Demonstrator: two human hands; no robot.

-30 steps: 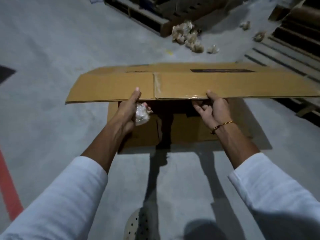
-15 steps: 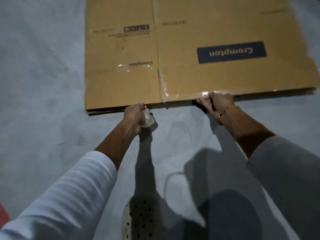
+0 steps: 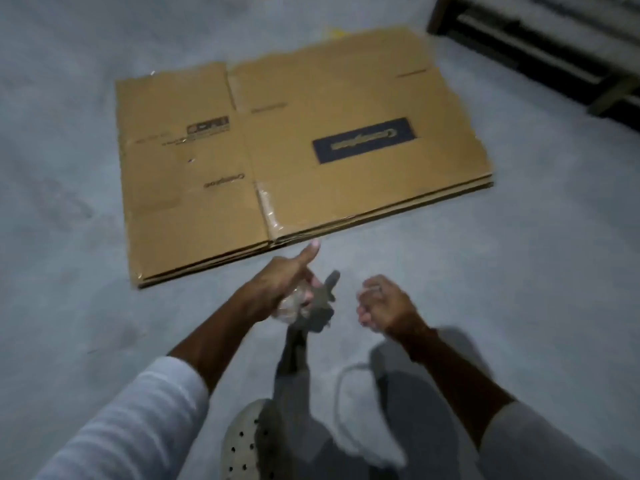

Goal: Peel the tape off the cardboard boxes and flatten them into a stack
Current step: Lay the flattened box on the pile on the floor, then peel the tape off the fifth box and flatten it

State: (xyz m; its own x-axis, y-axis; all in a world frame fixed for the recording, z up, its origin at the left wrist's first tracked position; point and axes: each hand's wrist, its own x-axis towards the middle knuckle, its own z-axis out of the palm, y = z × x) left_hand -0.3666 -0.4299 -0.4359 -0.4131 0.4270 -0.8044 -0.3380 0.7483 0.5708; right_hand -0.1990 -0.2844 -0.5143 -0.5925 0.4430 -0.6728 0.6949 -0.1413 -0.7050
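A stack of flattened cardboard boxes (image 3: 294,161) lies on the grey concrete floor, its top sheet bearing a dark blue label and a strip of clear tape (image 3: 268,211) along the centre seam near the front edge. My left hand (image 3: 284,285) hovers just short of that edge, thumb raised, fingers curled round a crumpled wad of clear tape (image 3: 294,304). My right hand (image 3: 382,304) hangs beside it with fingers curled; whether it holds anything is too blurred to tell.
A dark wooden pallet (image 3: 540,46) sits at the back right. My pale perforated shoe (image 3: 244,441) stands on the floor below my hands. Concrete floor (image 3: 69,237) surrounds the stack.
Both hands let go of the flattened box, which now lies on the stack, and drew back toward me. The view has pulled away from the stack and turned slightly.
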